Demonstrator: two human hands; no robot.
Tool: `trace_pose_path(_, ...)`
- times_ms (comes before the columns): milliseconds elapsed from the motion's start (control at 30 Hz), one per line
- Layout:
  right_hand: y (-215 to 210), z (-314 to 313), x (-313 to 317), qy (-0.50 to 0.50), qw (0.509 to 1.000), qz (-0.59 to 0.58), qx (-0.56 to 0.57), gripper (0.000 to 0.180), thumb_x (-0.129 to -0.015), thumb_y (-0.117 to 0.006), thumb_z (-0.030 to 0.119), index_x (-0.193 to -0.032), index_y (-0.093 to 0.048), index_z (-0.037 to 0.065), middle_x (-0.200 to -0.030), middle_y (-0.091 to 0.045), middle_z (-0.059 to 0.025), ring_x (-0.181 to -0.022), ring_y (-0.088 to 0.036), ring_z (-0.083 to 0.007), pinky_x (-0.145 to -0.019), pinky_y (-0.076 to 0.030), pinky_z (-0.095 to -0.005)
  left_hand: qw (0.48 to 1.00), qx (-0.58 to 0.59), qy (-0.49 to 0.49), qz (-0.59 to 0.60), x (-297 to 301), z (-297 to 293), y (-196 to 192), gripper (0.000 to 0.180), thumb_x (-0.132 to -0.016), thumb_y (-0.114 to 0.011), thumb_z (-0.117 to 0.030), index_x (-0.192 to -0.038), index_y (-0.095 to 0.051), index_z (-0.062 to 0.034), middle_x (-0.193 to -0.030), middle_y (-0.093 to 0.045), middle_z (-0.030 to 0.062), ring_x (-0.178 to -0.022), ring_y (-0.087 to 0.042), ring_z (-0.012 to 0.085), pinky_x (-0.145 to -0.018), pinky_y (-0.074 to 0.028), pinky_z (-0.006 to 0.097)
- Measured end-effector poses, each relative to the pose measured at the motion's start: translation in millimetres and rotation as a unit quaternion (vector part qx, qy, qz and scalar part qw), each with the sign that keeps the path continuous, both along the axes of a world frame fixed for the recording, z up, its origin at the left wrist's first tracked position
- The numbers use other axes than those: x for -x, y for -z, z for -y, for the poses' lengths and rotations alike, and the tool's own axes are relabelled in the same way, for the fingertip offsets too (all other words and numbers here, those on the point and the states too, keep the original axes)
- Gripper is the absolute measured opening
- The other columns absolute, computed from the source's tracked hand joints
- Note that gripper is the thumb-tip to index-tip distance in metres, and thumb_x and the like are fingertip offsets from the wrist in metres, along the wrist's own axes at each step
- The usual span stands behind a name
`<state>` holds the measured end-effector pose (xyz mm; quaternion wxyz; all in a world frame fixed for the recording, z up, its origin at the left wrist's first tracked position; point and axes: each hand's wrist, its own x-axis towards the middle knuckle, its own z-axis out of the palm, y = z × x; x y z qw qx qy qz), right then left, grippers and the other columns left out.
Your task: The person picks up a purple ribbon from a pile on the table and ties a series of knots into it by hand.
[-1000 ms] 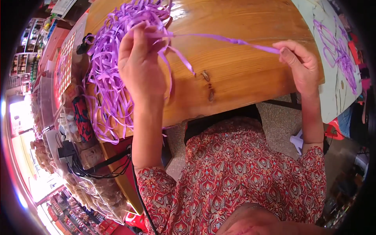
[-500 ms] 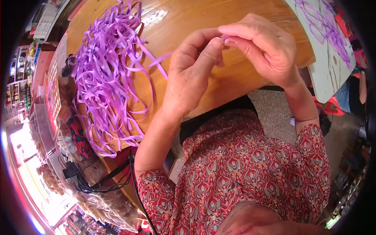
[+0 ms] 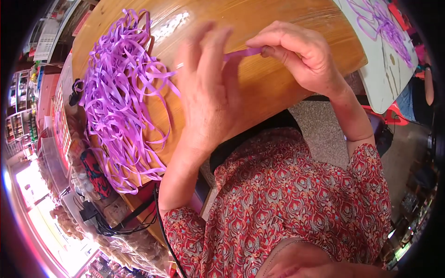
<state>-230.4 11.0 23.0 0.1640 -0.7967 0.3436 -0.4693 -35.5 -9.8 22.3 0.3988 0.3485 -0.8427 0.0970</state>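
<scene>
Between thumb and forefinger, my right hand (image 3: 301, 55) pinches the end of a narrow purple ribbon (image 3: 249, 52) above the wooden table. The ribbon runs left toward my left hand (image 3: 206, 92), where it passes out of sight behind the fingers. My left hand is raised with its fingers apart, and their tips are smeared by motion. Left of it lies a big loose heap of purple ribbons (image 3: 120, 97), many strands looped and tangled over the tabletop.
The wooden table (image 3: 259, 21) has a curved front edge near my body. A pale board or tabletop (image 3: 380, 88) at the right bears more purple strands (image 3: 384, 30). Black cables (image 3: 104, 224) and bagged goods crowd the lower left. Another person's arm (image 3: 429, 85) shows at the far right.
My hands were together, fingertips meeting at the ribbon. Now the left hand has moved left and its fingers have spread, while the right keeps its pinch, with a short stretch of ribbon showing between.
</scene>
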Motion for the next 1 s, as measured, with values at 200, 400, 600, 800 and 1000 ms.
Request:
trace_pose_path(200,-3.2,-7.2,-6.2,0.043,0.996,0.067,-0.032,0.019,-0.081,-0.061,-0.004,-0.1,-0.063,-0.002,-0.088,-0.064,-0.0108,-0.079,-0.063,-0.017,-0.069,-0.049,-0.0251,0.733,-0.527,0.191,-0.385,19.2,-15.6,-5.1,0.017,-0.087,-0.06,-0.002,-0.103,-0.059,0.0007,-0.086,-0.059,0.0023,-0.078,-0.055,0.0075,-0.071,-0.045,0.021)
trace_pose_path(400,-2.2,-12.1,13.1,0.096,0.994,0.018,-0.045,0.019,-0.08,-0.065,-0.001,-0.099,-0.065,-0.002,-0.087,-0.064,-0.0103,-0.079,-0.062,-0.0156,-0.068,-0.048,-0.0237,0.774,-0.484,0.152,-0.379,10.0,-11.9,1.5,0.006,-0.086,-0.062,-0.002,-0.091,-0.063,0.0019,-0.081,-0.059,-0.0019,-0.071,-0.049,0.0027,-0.062,-0.04,0.016)
trace_pose_path(600,-5.0,-13.4,6.9,0.106,0.987,-0.062,0.099,0.029,-0.072,-0.073,0.005,-0.099,-0.066,0.0,-0.092,-0.064,-0.0097,-0.08,-0.061,-0.0213,-0.068,-0.047,-0.0277,0.734,-0.512,0.144,-0.423,7.5,-12.4,1.9,0.005,-0.084,-0.064,-0.002,-0.089,-0.064,0.0002,-0.078,-0.059,-0.0022,-0.07,-0.049,0.0027,-0.062,-0.04,0.017)
trace_pose_path(800,0.9,-7.4,-3.7,0.094,0.97,-0.131,0.181,0.034,-0.064,-0.074,0.004,-0.097,-0.067,0.001,-0.085,-0.061,-0.0072,-0.073,-0.057,-0.02,-0.061,-0.042,-0.0298,0.69,-0.559,0.161,-0.431,7.9,-16.6,-2.5,0.007,-0.085,-0.064,-0.004,-0.09,-0.065,0.0002,-0.078,-0.058,-0.0028,-0.072,-0.049,0.0032,-0.065,-0.04,0.017)
trace_pose_path(1000,-0.3,-11.1,-1.0,0.111,0.967,-0.161,0.166,0.025,-0.065,-0.071,-0.005,-0.089,-0.064,-0.001,-0.079,-0.057,-0.0078,-0.068,-0.054,-0.0219,-0.06,-0.041,-0.0315,0.795,-0.452,0.194,-0.356,14.5,-12.8,18.2,0.008,-0.082,-0.065,-0.003,-0.089,-0.064,0.0011,-0.076,-0.057,0.0032,-0.071,-0.052,0.0088,-0.061,-0.041,0.022)
